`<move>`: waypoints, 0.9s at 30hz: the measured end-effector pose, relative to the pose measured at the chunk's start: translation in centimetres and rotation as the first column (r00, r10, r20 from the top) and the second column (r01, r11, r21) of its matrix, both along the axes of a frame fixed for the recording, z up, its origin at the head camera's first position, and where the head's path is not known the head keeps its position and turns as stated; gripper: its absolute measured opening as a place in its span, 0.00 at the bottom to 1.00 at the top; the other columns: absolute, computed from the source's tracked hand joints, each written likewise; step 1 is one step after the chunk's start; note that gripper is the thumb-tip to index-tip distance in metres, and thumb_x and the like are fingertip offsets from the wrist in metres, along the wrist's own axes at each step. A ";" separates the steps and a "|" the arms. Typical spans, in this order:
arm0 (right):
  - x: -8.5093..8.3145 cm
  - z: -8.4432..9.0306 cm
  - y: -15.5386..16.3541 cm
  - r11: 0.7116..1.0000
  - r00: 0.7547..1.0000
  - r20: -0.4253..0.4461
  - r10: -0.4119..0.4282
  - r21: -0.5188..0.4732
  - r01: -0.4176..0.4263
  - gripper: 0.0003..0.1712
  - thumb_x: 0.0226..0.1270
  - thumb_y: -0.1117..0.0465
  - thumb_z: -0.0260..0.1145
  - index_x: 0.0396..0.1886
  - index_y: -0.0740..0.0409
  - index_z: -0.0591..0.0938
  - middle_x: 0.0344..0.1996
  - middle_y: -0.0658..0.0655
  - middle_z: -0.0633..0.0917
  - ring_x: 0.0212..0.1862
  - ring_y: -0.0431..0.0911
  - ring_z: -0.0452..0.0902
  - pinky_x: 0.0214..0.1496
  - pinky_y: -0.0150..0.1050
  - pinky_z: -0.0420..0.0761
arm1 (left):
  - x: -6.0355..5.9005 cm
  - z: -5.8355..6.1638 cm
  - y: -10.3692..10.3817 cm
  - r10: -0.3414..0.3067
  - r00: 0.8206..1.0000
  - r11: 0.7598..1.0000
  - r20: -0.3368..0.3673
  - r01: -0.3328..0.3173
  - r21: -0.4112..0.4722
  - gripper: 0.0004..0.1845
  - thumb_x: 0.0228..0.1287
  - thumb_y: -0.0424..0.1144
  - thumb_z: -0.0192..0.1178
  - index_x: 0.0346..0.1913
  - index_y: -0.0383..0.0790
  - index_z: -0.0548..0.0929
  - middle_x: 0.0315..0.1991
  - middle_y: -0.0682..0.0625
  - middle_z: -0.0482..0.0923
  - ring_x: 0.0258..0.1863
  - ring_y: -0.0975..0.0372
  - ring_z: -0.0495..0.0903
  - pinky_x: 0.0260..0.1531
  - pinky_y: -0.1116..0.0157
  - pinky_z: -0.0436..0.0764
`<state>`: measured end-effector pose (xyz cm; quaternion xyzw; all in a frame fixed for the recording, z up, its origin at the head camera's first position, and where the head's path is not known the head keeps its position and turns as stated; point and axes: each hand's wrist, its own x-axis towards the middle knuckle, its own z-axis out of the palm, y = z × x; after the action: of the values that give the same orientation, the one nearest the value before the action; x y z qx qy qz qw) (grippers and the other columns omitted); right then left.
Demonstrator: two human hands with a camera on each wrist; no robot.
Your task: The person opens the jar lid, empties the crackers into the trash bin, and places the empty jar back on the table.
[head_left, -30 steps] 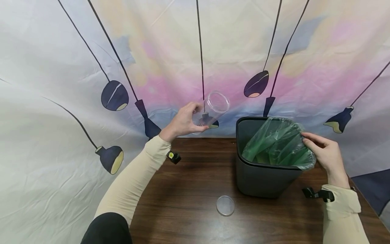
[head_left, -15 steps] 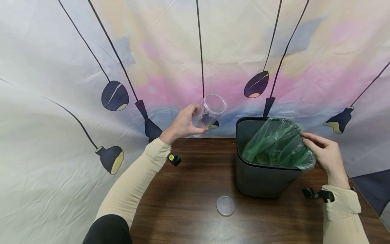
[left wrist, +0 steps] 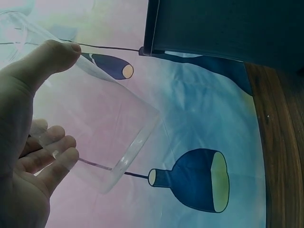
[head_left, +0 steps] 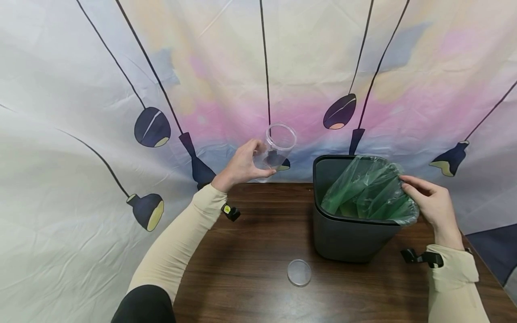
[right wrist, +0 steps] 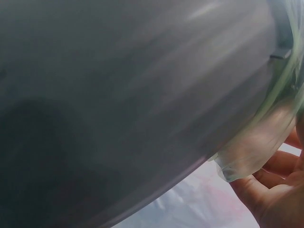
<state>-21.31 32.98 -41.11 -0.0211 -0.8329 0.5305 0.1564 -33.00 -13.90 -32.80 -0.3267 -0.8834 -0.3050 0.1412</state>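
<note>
Head view: a clear plastic jar [head_left: 278,146] is held up in the air left of the dark bin [head_left: 343,233], the left hand [head_left: 242,163] wrapped around its base. The right hand [head_left: 432,204] grips the green bag [head_left: 367,193] at the bin's rim. A round lid [head_left: 299,272] lies on the wooden table [head_left: 250,269].

You will find no readable text, label, brand, number or sign here: the clear jar [head_left: 278,144], dark bin [head_left: 343,233], round lid [head_left: 299,272] and printed backdrop [head_left: 81,67] carry none.
</note>
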 end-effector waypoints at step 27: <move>0.0 -0.1 -0.2 1.000 0.999 -0.045 0.000 0.000 0.000 0.26 0.69 0.49 0.63 0.63 0.55 0.78 0.42 0.25 0.78 0.10 0.45 0.52 0.14 0.44 0.58 | 0.2 -1.1 -0.8 -0.005 0.998 0.998 0.063 0.001 0.060 0.43 0.42 0.51 0.78 0.61 0.40 0.71 0.53 0.47 0.76 0.52 0.57 0.76 0.53 0.57 0.79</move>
<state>-21.29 32.78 -41.16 -0.0089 -0.8290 0.5310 0.1752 -32.75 -14.71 -33.90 -0.3137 -0.8774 -0.3418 0.1225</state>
